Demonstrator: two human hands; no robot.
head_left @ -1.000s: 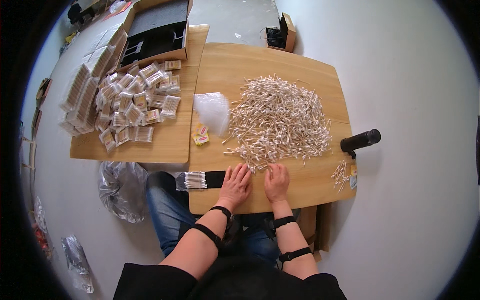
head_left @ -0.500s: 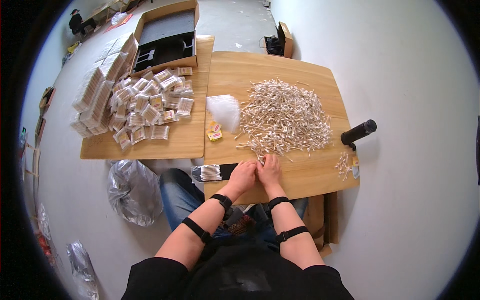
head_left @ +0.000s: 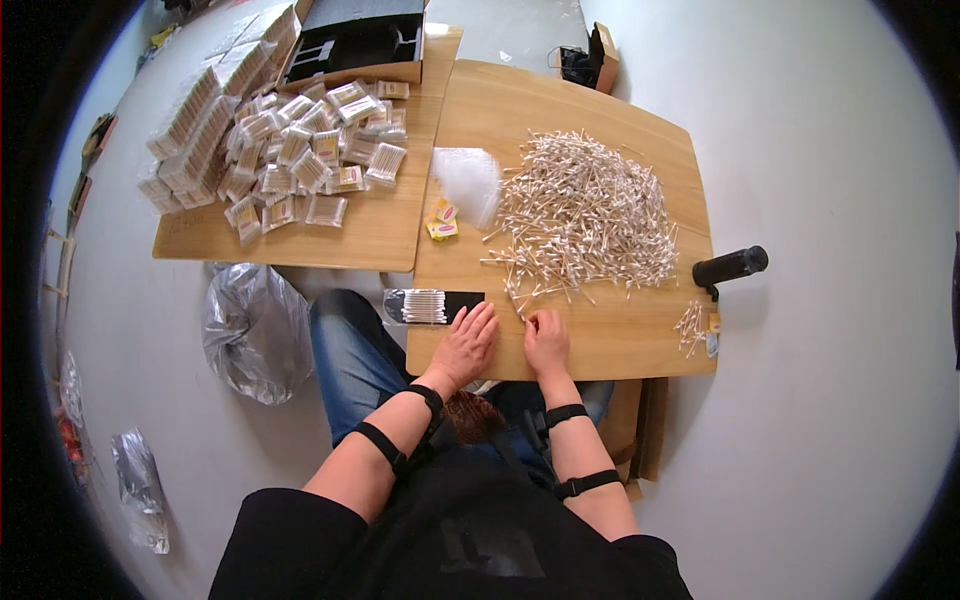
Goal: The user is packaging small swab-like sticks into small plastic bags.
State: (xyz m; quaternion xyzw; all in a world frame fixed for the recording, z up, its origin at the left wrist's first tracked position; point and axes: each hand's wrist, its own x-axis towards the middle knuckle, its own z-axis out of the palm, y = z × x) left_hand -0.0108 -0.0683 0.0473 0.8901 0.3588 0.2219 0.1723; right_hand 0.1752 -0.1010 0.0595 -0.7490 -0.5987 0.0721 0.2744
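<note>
Left hand (head_left: pixel 464 345) flat on desk (head_left: pixel 620 345), fingers spread; right hand (head_left: pixel 546 340) fingers pinched on cotton swabs (head_left: pixel 530 322), swab pile (head_left: pixel 585 215) just beyond fingertips

I count two desks (head_left: pixel 620 340) side by side and my two hands, left hand (head_left: pixel 466 342) and right hand (head_left: pixel 546 340). One big heap of swabs (head_left: pixel 585 215), far too many to count. One black tray (head_left: pixel 432 306), one black cylinder (head_left: pixel 730 266), one open box (head_left: pixel 352 40), dozens of filled packets (head_left: pixel 300 150).

One head-worn fisheye view looks steeply down over the wooden table (head_left: pixel 640 345).
</note>
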